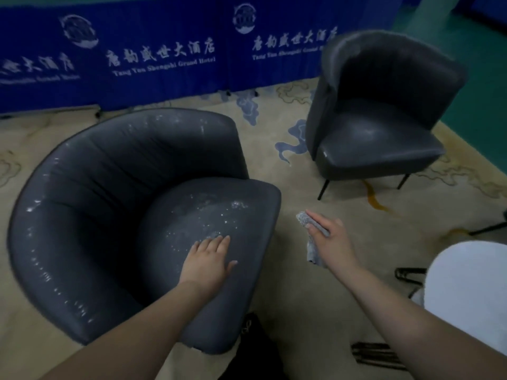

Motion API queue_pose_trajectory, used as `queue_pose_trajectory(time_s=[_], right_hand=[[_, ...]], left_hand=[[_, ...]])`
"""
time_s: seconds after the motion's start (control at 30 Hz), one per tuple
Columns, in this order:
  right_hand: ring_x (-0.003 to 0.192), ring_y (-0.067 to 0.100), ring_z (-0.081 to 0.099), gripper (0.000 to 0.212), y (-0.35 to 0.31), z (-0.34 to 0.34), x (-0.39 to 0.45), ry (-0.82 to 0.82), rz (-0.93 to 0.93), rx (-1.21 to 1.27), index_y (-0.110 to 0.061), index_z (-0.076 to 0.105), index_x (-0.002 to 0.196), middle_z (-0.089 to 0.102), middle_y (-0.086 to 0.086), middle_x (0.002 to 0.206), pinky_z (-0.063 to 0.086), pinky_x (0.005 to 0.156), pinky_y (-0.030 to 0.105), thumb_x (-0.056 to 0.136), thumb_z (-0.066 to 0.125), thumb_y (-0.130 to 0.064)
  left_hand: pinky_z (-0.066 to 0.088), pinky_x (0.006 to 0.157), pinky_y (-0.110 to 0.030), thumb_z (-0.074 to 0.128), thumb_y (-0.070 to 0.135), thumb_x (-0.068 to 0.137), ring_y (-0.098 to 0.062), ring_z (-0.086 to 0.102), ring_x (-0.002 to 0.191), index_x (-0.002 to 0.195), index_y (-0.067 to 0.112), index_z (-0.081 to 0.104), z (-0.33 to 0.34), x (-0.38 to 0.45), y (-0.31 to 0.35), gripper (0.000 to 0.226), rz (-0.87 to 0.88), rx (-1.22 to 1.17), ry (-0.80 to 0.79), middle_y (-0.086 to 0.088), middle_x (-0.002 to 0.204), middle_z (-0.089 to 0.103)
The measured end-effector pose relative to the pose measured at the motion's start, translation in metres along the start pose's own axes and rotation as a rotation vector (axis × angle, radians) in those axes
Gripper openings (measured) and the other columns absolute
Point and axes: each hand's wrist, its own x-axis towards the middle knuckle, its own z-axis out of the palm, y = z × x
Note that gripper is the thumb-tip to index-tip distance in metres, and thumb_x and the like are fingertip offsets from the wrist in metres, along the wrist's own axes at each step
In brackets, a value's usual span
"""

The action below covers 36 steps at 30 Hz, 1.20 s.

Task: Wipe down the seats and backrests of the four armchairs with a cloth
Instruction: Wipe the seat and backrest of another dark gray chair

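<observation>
A dark grey armchair stands close in front of me at the left, with wet glistening specks on its seat and curved backrest. My left hand lies flat on the front of that seat, fingers apart, holding nothing. My right hand hovers over the carpet to the right of the chair, gripping a grey cloth that hangs down below the palm. A second dark grey armchair on thin black legs stands at the back right, apart from both hands.
A blue banner wall with white lettering runs along the back. Patterned beige carpet covers the floor between the chairs. A white rounded object and black metal legs sit at the lower right. A dark object lies below the near chair.
</observation>
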Motion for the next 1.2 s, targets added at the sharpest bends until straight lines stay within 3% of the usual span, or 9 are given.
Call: queue_pose_trajectory(time_s=[0.1, 0.2, 0.37, 0.53, 0.73, 0.87, 0.97, 1.2], right_hand=[[0.078, -0.019, 0.051, 0.031, -0.015, 0.012, 0.045, -0.035, -0.055, -0.027, -0.034, 0.064, 0.118, 0.047, 0.001, 0.104, 0.031, 0.069, -0.008, 0.091, 0.060, -0.021], [0.080, -0.021, 0.050, 0.030, -0.026, 0.022, 0.080, -0.095, -0.103, -0.060, -0.033, 0.064, 0.119, 0.047, -0.002, 0.101, 0.030, 0.069, -0.008, 0.092, 0.060, -0.022], [0.085, -0.008, 0.054, 0.029, -0.048, 0.054, 0.134, -0.220, -0.183, -0.098, -0.031, 0.065, 0.118, 0.050, 0.003, 0.103, 0.031, 0.073, -0.007, 0.091, 0.061, -0.022], [0.082, -0.012, 0.049, 0.031, -0.083, 0.104, 0.194, -0.366, -0.306, -0.121, -0.027, 0.066, 0.118, 0.050, 0.003, 0.097, 0.028, 0.076, -0.007, 0.089, 0.063, -0.017], [0.086, -0.019, 0.049, 0.032, -0.099, 0.157, 0.246, -0.634, -0.383, -0.113, -0.053, 0.059, 0.108, 0.046, -0.013, 0.097, 0.031, 0.071, -0.008, 0.090, 0.061, -0.027], [0.084, -0.022, 0.046, 0.032, -0.098, 0.183, 0.266, -0.815, -0.456, -0.155, -0.043, 0.061, 0.115, 0.044, -0.009, 0.094, 0.027, 0.072, -0.009, 0.090, 0.062, -0.022], [0.084, -0.021, 0.046, 0.032, -0.095, 0.199, 0.271, -0.926, -0.497, -0.175, -0.045, 0.059, 0.113, 0.044, -0.008, 0.094, 0.028, 0.074, -0.009, 0.091, 0.061, -0.022], [0.087, -0.017, 0.048, 0.032, -0.072, 0.229, 0.270, -1.038, -0.536, -0.178, -0.049, 0.060, 0.110, 0.047, -0.008, 0.096, 0.030, 0.073, -0.008, 0.091, 0.061, -0.022]], left_hand=[[0.013, 0.118, -0.037, 0.029, 0.055, 0.098, -0.019, 0.022, 0.144, 0.153, 0.022, 0.015, -0.001, 0.034, -0.015, 0.066, -0.072, 0.006, 0.003, 0.002, 0.155, 0.030], [0.016, 0.117, -0.038, 0.029, 0.056, 0.097, -0.020, 0.027, 0.142, 0.153, 0.021, 0.016, -0.004, 0.055, -0.030, 0.066, -0.145, -0.017, -0.023, 0.002, 0.152, 0.036], [0.019, 0.117, -0.038, 0.027, 0.057, 0.097, -0.019, 0.031, 0.140, 0.153, 0.021, 0.016, -0.008, 0.076, -0.050, 0.067, -0.261, -0.053, -0.024, 0.002, 0.150, 0.039], [0.023, 0.115, -0.037, 0.027, 0.058, 0.097, -0.019, 0.034, 0.137, 0.152, 0.021, 0.017, -0.007, 0.090, -0.067, 0.067, -0.457, -0.143, -0.007, 0.002, 0.148, 0.041], [0.026, 0.113, -0.036, 0.030, 0.058, 0.096, -0.020, 0.036, 0.136, 0.151, 0.021, 0.021, 0.018, 0.087, -0.062, 0.067, -0.766, -0.268, -0.006, 0.001, 0.149, 0.040], [0.027, 0.113, -0.036, 0.031, 0.058, 0.095, -0.020, 0.035, 0.137, 0.151, 0.022, 0.024, 0.041, 0.080, -0.036, 0.067, -1.016, -0.389, 0.011, 0.000, 0.150, 0.038], [0.027, 0.113, -0.034, 0.032, 0.059, 0.095, -0.021, 0.034, 0.138, 0.151, 0.022, 0.025, 0.061, 0.076, -0.014, 0.067, -1.162, -0.485, 0.001, -0.001, 0.151, 0.037], [0.022, 0.116, -0.034, 0.032, 0.054, 0.098, -0.021, 0.026, 0.142, 0.152, 0.020, 0.021, 0.098, 0.072, -0.006, 0.064, -1.310, -0.586, 0.045, -0.002, 0.156, 0.029]])
